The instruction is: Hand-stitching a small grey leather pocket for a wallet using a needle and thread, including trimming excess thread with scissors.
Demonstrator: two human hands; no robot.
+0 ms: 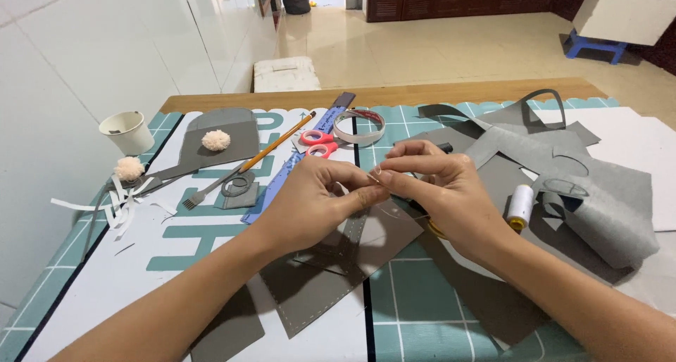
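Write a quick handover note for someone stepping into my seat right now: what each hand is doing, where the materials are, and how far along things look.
Left hand and right hand are raised over the table, fingertips pinched together on something too small to make out, possibly thread or a needle.
Under them lies a dark grey felt piece with stitch holes along its edges.
White thread spool stands just right of the right hand.
Red-handled scissors, yellow pencil and roll of clear tape lie behind the hands.
Done: felt cut and punched. Left: no stitching is visible yet.
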